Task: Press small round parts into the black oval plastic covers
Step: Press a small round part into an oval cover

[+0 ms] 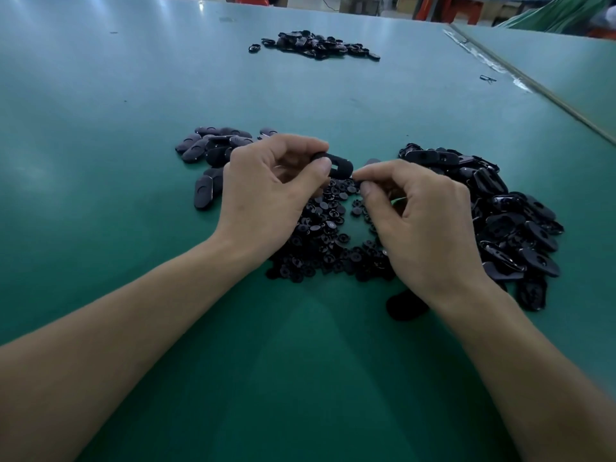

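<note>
My left hand [266, 191] pinches a black oval cover [335, 165] between thumb and fingers, held above the table. My right hand [420, 221] pinches a small round part [357, 185] at its fingertips, just below the cover's right end; the part is mostly hidden by the fingers. Under both hands lies a heap of small round black parts [330, 241]. A pile of black oval covers [500, 221] lies to the right, and a smaller group of oval covers [210, 155] lies to the left behind my left hand.
The green table [133, 95] stretches far ahead. Another pile of black parts [313, 45] sits at the far middle. A single dark oval piece [405, 305] lies by my right wrist. A seam to a second table [533, 85] runs along the right.
</note>
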A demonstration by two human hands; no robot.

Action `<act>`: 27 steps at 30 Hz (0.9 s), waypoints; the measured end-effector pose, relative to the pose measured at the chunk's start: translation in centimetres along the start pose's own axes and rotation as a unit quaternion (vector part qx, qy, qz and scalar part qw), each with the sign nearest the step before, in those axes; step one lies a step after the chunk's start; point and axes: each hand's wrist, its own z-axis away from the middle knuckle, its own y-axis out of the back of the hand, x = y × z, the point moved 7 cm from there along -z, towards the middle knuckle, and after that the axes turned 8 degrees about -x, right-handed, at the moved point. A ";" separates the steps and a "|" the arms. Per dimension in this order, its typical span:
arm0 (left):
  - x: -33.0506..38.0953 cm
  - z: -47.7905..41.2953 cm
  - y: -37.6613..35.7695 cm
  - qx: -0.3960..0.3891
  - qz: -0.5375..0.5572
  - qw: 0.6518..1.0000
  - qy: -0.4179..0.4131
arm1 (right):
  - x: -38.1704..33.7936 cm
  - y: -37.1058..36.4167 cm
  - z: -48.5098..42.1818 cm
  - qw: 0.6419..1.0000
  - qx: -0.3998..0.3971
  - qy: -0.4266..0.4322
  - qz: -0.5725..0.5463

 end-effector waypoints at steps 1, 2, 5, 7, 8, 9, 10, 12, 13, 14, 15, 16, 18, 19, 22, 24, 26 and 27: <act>0.0 0.0 0.0 -0.002 -0.001 1.000 -0.001 | 0.0 0.0 0.0 1.000 0.002 -0.001 -0.009; 0.0 0.0 0.0 -0.003 -0.001 1.000 -0.001 | 0.1 0.0 0.1 1.000 0.004 -0.003 -0.020; 0.2 0.1 0.0 -0.011 -0.007 1.000 -0.002 | 0.2 0.1 0.1 0.999 0.010 -0.005 -0.044; 0.3 0.3 -0.2 -0.021 -0.006 1.000 -0.004 | 0.3 0.2 0.1 0.998 0.018 -0.004 -0.054; 0.4 0.3 -0.3 -0.028 -0.004 1.000 -0.004 | 0.3 0.3 0.1 0.998 0.025 -0.005 -0.061; 0.4 0.3 -0.4 -0.035 0.000 0.999 -0.002 | 0.5 0.4 0.1 0.997 0.032 -0.007 -0.072; 0.4 0.4 -0.5 -0.042 0.001 0.999 -0.001 | 0.6 0.5 0.1 0.995 0.037 -0.011 -0.090; 0.6 0.4 -0.7 -0.052 -0.006 0.999 -0.001 | 0.8 0.5 0.0 0.990 0.037 -0.020 -0.131; 0.6 0.4 -0.9 -0.056 -0.010 0.998 -0.003 | 0.9 0.4 0.0 0.988 0.035 -0.025 -0.148; 0.7 0.5 -1.0 -0.060 -0.010 0.998 -0.005 | 0.9 0.3 0.0 0.986 0.032 -0.030 -0.160; 0.8 0.5 -1.1 -0.065 -0.008 0.998 -0.006 | 1.0 0.2 0.0 0.984 0.030 -0.035 -0.171; 0.8 0.6 -1.2 -0.070 -0.006 0.997 -0.009 | 1.2 0.2 0.0 0.982 0.030 -0.041 -0.179; 1.0 0.6 -1.3 -0.082 -0.008 0.996 -0.017 | 1.4 0.1 0.0 0.980 0.030 -0.052 -0.191; 1.1 0.6 -1.4 -0.087 -0.012 0.996 -0.022 | 1.5 0.1 -0.1 0.979 0.029 -0.057 -0.194; 1.3 0.7 -1.6 -0.097 -0.023 0.994 -0.033 | 1.6 0.0 0.0 0.978 0.024 -0.066 -0.198; 1.4 0.8 -1.7 -0.103 -0.025 0.994 -0.036 | 1.5 -0.1 0.0 0.978 0.022 -0.065 -0.199; 1.5 0.8 -1.8 -0.109 -0.023 0.993 -0.037 | 1.5 -0.1 0.0 0.977 0.021 -0.064 -0.201; 1.5 0.8 -1.8 -0.111 -0.021 0.993 -0.037 | 1.4 -0.1 0.0 0.978 0.021 -0.064 -0.199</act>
